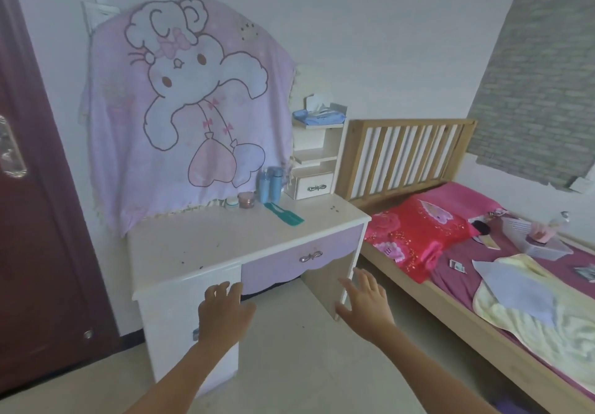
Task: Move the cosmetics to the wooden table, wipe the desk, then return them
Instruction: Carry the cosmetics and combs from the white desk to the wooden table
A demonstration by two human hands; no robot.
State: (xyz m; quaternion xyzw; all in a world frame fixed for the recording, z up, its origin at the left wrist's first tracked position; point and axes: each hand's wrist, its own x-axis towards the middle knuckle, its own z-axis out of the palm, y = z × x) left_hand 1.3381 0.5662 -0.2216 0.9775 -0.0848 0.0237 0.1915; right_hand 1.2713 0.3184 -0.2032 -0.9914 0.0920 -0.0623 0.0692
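Bedroom desk [209,246], cosmetics [272,185] at back, beyond left hand [225,314], right hand [365,301], fingers apart

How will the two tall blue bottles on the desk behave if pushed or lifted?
The blue bottles stand upright, tall and narrow, so a push probably tips them. They look like smooth plastic: likely light, perhaps slippery.
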